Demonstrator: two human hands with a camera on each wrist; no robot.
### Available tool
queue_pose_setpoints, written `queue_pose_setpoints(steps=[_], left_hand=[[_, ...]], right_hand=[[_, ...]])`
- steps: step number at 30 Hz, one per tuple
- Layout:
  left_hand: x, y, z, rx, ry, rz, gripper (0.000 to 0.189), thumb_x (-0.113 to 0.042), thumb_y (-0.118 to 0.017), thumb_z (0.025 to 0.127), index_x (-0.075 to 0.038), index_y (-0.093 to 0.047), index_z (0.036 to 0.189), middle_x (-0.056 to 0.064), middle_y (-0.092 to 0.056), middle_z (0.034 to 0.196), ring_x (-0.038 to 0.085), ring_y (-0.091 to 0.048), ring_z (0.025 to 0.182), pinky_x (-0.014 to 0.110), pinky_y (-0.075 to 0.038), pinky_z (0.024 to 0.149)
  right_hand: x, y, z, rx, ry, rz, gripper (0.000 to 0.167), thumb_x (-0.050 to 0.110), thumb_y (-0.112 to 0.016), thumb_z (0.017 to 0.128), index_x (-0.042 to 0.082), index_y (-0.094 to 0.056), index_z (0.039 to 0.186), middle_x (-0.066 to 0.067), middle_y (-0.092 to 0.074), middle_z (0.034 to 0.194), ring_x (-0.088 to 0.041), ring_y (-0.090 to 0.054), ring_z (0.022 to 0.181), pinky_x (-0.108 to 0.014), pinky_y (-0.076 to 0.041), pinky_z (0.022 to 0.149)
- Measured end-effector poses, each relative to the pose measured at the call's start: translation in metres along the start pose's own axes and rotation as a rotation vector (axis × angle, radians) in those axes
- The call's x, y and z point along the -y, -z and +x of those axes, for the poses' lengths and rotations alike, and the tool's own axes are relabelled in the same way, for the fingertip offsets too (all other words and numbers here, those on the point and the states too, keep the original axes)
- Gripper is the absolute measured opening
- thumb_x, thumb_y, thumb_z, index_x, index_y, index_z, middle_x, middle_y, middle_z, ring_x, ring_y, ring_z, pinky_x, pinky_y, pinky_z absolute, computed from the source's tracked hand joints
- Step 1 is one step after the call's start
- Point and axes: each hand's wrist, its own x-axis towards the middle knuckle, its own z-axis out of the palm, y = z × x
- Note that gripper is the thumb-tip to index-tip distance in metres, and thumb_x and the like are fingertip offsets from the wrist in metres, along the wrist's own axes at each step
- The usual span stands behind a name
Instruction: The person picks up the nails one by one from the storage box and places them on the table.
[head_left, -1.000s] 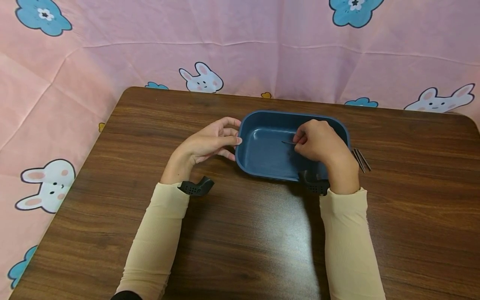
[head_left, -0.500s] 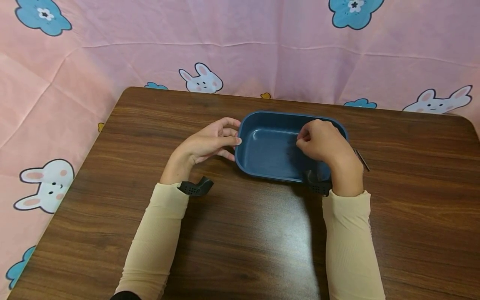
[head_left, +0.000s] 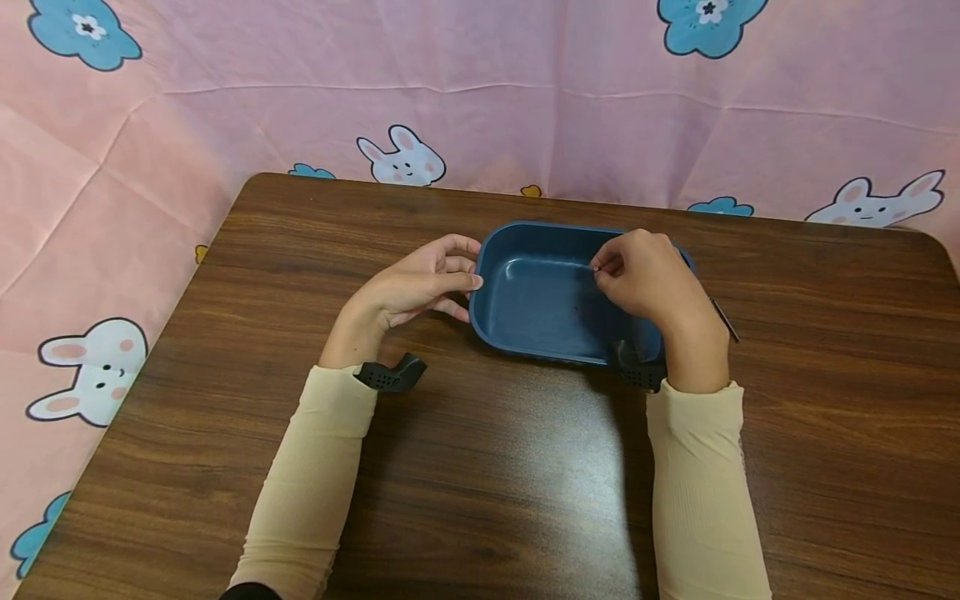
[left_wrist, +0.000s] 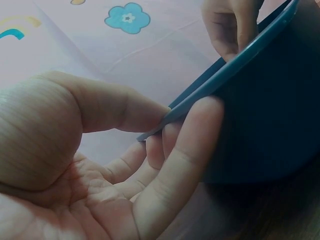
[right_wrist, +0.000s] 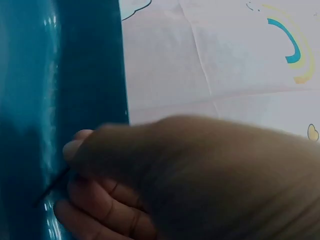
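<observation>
A deep blue plastic bin (head_left: 536, 312) with rounded corners stands on the table. My left hand (head_left: 416, 287) grips its left rim, the thumb over the edge and the fingers against the outer wall in the left wrist view. Over the bin's right half, my right hand (head_left: 643, 275) pinches a thin dark nail (right_wrist: 50, 189) between thumb and fingertips. In the right wrist view the nail slants down and left, close over the bin's inside wall; its other end is hidden in the fingers.
More thin metal nails (head_left: 724, 320) lie on the table just right of the bin, partly hidden by the right wrist. The brown wooden table (head_left: 480, 467) reaches back to a pink patterned cloth (head_left: 480, 100). Black wrist cameras sit on both wrists.
My right hand has shifted slightly right and up within the bin, and the nail that pointed left has turned mostly out of head view. The right wrist covers more nails. The left hand stays.
</observation>
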Motion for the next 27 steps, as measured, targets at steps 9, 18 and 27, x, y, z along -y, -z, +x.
queue_pose_setpoints(steps=[9, 18, 27], left_hand=[[0.001, 0.0017, 0.001, 0.004, -0.003, 0.002, 0.056, -0.005, -0.062, 0.101, -0.006, -0.035, 0.15, 0.011, -0.064, 0.11, 0.019, -0.071, 0.091, 0.034, -0.067, 0.073], [0.0011, 0.002, 0.0003, 0.003, -0.006, 0.009, 0.055, -0.004, -0.061, 0.101, -0.005, -0.035, 0.15, 0.011, -0.064, 0.113, 0.02, -0.07, 0.094, 0.035, -0.067, 0.074], [0.0016, 0.002, 0.0005, 0.005, -0.009, 0.009, 0.055, -0.004, -0.061, 0.102, -0.005, -0.035, 0.15, 0.012, -0.063, 0.114, 0.02, -0.07, 0.093, 0.035, -0.067, 0.074]], right_hand=[[-0.0022, -0.0025, -0.0003, 0.013, 0.04, -0.019, 0.021, 0.006, -0.053, 0.107, 0.002, -0.072, 0.117, -0.022, -0.074, 0.109, -0.034, -0.067, 0.092, -0.049, -0.053, 0.082], [0.0001, -0.0011, 0.0021, 0.066, 0.014, 0.047, 0.034, 0.001, -0.038, 0.108, -0.005, -0.059, 0.134, -0.026, -0.058, 0.124, -0.034, -0.055, 0.095, -0.046, -0.044, 0.082], [-0.0013, 0.0005, 0.0023, 0.059, -0.005, 0.056, 0.027, 0.008, -0.059, 0.104, -0.005, -0.067, 0.126, -0.027, -0.072, 0.119, -0.04, -0.069, 0.11, -0.056, -0.057, 0.094]])
